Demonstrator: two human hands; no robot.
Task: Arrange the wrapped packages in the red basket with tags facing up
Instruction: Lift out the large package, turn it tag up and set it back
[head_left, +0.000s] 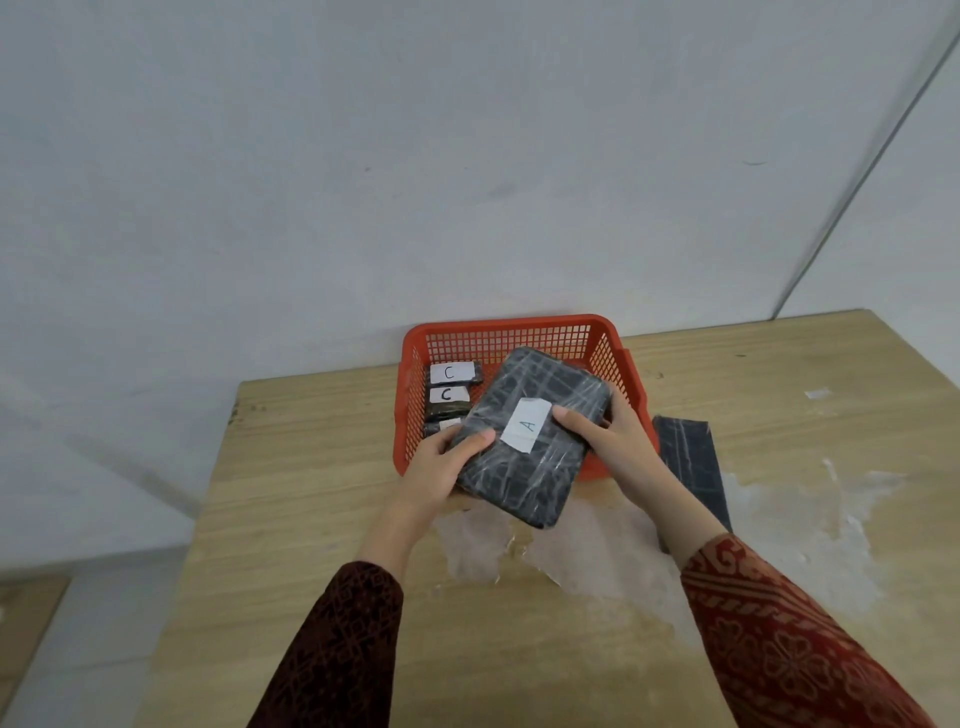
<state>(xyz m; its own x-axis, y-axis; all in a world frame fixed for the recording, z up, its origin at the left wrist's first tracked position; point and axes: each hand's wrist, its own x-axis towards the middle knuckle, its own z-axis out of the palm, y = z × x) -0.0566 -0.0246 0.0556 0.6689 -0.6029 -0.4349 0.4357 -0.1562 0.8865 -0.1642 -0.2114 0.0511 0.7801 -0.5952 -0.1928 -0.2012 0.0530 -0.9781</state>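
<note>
Both hands, left (441, 465) and right (610, 431), gripping one package (530, 462) tagged A over basket (511, 332), three small packages (451, 397) lying inside, one (691, 457) on counter (322, 467)

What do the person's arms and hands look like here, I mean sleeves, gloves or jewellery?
Both hands, the left hand and the right hand, are bare: no gloves, and no rings or watch that I can see. The left sleeve is dark maroon with a fine darker geometric pattern. The right sleeve is brighter red with golden-brown floral and scroll motifs. Both sleeves end on the forearm, short of the wrist.
</note>
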